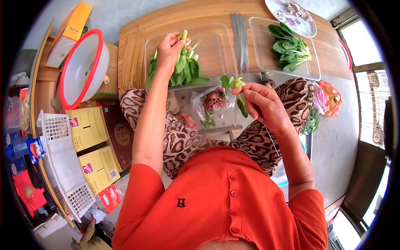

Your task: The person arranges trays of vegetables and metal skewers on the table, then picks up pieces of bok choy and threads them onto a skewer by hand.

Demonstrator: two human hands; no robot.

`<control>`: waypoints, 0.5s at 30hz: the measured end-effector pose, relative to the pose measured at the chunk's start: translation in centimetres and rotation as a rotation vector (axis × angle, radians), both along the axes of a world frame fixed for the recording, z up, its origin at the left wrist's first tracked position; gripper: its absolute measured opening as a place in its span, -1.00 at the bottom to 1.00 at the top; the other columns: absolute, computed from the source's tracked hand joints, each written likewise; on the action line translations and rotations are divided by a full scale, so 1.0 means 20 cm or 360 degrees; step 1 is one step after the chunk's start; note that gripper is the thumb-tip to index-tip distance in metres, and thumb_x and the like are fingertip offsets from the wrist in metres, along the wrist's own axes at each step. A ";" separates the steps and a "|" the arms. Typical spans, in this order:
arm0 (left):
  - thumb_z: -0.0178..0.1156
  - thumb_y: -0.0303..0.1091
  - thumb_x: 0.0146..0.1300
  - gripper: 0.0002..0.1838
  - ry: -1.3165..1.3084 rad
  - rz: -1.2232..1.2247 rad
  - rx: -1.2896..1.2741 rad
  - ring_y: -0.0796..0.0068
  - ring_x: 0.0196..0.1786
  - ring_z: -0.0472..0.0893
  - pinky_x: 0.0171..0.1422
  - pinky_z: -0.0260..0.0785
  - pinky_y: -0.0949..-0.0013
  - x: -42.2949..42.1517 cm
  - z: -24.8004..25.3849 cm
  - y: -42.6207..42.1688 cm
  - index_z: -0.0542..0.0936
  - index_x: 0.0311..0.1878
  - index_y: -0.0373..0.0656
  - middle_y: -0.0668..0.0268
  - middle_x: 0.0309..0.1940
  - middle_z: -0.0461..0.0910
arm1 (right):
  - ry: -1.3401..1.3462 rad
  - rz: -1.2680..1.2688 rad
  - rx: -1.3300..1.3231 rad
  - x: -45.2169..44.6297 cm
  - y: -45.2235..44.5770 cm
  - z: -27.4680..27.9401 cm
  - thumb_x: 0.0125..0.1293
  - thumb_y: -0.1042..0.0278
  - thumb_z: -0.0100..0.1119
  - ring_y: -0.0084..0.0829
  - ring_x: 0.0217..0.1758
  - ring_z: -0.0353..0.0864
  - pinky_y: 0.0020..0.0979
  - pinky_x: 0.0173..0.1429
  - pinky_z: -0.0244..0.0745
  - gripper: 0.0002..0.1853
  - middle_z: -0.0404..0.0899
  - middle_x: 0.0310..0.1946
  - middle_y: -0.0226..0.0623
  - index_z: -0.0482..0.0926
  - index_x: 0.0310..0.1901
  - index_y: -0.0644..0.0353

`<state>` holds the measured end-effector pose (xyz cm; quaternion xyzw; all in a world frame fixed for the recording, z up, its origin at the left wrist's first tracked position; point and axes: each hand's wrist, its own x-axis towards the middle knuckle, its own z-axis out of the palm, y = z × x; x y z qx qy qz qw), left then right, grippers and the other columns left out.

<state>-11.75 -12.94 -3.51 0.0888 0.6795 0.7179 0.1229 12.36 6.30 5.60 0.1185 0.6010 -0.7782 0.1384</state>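
Note:
Over the left clear tray (pixel 221 37), my left hand (pixel 170 50) pinches the pale stem of a leafy green (pixel 182 62), above more greens lying in that tray. My right hand (pixel 264 104) is closed on a thin metal skewer (pixel 271 139) and a small green (pixel 231 82) at its upper end, in front of the table edge. One leaf (pixel 241 106) hangs below the fingers. Bundled metal skewers (pixel 239 43) lie between the two trays. The right clear tray (pixel 260 62) holds a bunch of greens (pixel 291 50).
Bamboo sticks (pixel 134 58) lie at the table's left. A floral plate (pixel 287 16) with pale pieces overlaps the right tray. Below the table hangs a clear bag (pixel 214 102) of scraps. A red-rimmed basin (pixel 85 68), yellow boxes (pixel 87 129) and a white rack (pixel 62 154) stand left.

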 end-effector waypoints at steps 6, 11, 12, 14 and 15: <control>0.17 -0.41 0.33 -0.75 -0.0160 -0.0142 0.0387 0.53 -0.34 0.60 -0.22 0.51 0.48 0.22 0.22 -0.05 0.56 0.01 -0.31 0.28 -0.26 0.63 | 0.0125 -0.0002 0.0000 -0.05 -0.11 0.08 0.48 0.32 -0.11 -0.75 -0.70 0.12 -0.64 -0.59 -0.03 -0.73 0.23 -0.74 -0.59 0.56 -0.04 0.28; 0.15 -0.37 0.36 -0.75 -0.0168 -0.0153 0.0527 0.49 -0.37 0.63 -0.23 0.56 0.40 0.36 0.32 -0.05 0.55 0.00 -0.32 0.28 -0.32 0.61 | 0.0178 0.0031 0.0101 -0.08 -0.16 0.13 0.48 0.30 -0.10 -0.76 -0.70 0.15 -0.63 -0.60 -0.03 -0.73 0.26 -0.74 -0.57 0.56 -0.04 0.28; 0.14 -0.38 0.36 -0.75 -0.0130 -0.0195 0.0522 0.49 -0.37 0.63 -0.23 0.55 0.40 0.37 0.33 -0.05 0.55 0.01 -0.32 0.28 -0.32 0.61 | 0.0175 0.0031 0.0109 -0.08 -0.17 0.13 0.48 0.30 -0.10 -0.76 -0.70 0.15 -0.63 -0.60 -0.03 -0.72 0.27 -0.74 -0.57 0.56 -0.04 0.28; 0.14 -0.38 0.36 -0.75 -0.0113 -0.0163 0.0535 0.51 -0.38 0.62 -0.24 0.54 0.41 0.40 0.34 -0.04 0.55 0.02 -0.31 0.28 -0.34 0.61 | 0.0172 0.0028 0.0122 -0.07 -0.18 0.14 0.48 0.30 -0.10 -0.76 -0.70 0.16 -0.63 -0.60 -0.03 -0.72 0.27 -0.74 -0.57 0.56 -0.05 0.28; 0.14 -0.38 0.36 -0.75 -0.0091 -0.0145 0.0541 0.52 -0.39 0.61 -0.24 0.54 0.42 0.40 0.34 -0.04 0.56 0.02 -0.31 0.29 -0.34 0.61 | 0.0174 0.0032 0.0125 -0.07 -0.19 0.15 0.48 0.30 -0.11 -0.76 -0.70 0.16 -0.63 -0.60 -0.03 -0.72 0.27 -0.74 -0.57 0.56 -0.05 0.28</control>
